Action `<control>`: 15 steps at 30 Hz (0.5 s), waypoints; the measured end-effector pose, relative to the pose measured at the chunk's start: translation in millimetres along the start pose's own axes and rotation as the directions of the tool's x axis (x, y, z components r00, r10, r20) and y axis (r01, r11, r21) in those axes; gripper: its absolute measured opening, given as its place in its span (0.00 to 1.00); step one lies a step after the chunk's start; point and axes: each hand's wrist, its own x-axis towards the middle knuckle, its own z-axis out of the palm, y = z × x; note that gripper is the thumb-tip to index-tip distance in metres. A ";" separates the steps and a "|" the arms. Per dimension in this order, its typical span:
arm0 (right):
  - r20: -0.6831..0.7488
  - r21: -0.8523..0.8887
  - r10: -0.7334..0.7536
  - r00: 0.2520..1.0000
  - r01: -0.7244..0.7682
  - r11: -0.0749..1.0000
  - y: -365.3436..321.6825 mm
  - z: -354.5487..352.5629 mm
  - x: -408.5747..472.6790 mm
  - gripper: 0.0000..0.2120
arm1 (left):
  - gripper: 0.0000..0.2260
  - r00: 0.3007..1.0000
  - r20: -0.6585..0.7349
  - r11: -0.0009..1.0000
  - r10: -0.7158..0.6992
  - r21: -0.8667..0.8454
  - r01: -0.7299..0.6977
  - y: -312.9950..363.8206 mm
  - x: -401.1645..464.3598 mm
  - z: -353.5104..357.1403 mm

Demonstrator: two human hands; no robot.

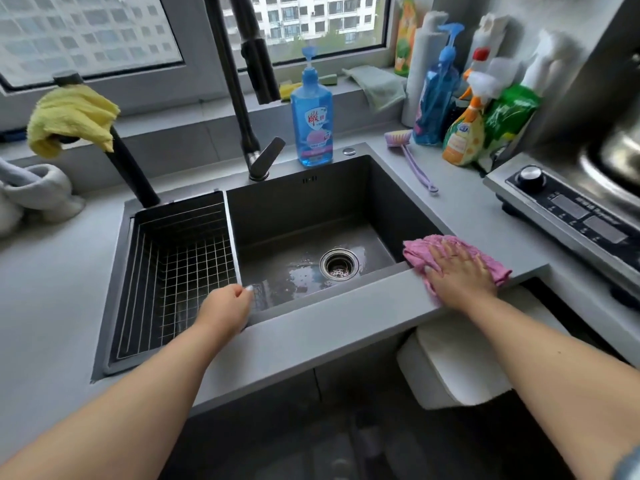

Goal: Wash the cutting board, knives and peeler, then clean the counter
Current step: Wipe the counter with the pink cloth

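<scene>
My right hand (457, 271) lies flat with straight fingers on a pink cloth (419, 252), pressing it onto the grey counter (346, 317) at the sink's front right corner. My left hand (225, 308) hooks its curled fingers over the front rim of the dark sink (301, 209), next to the wire basket (176, 268). The sink basin holds only a film of water around the drain (338, 264). No cutting board, knife or peeler is in view.
A black tap (242, 109) and a blue soap bottle (311, 116) stand behind the sink. A purple brush (412, 157) and several cleaning bottles (460, 133) sit back right. A cooktop (568, 216) is on the right, with a yellow cloth (72, 119) back left.
</scene>
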 end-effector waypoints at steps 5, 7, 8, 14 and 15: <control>-0.084 0.003 0.018 0.996 -0.018 1.000 -42.1 13.1 -24.2 0.30 | 0.11 0.999 0.028 0.956 -0.029 -0.292 0.036 -12.2 -2.4 -10.4; -0.093 0.025 -0.039 0.995 0.041 0.999 -70.5 18.9 -46.4 0.30 | 0.10 0.995 0.076 0.892 -0.058 -0.443 0.086 -19.8 -6.4 -16.9; -0.098 0.038 -0.076 0.992 0.080 0.996 -86.9 22.1 -59.0 0.29 | 0.10 0.994 0.093 0.877 -0.061 -0.471 0.098 -24.7 -9.0 -20.1; -0.090 0.188 -0.269 0.959 0.281 0.941 -195.3 45.6 -129.5 0.27 | 0.12 0.995 -0.097 0.975 -0.021 -0.222 -0.001 -66.6 -33.2 -52.8; -0.100 0.224 -0.262 0.960 0.279 0.934 -211.5 48.5 -140.9 0.27 | 0.11 0.990 -0.139 0.979 -0.020 -0.203 -0.009 -73.1 -38.6 -59.5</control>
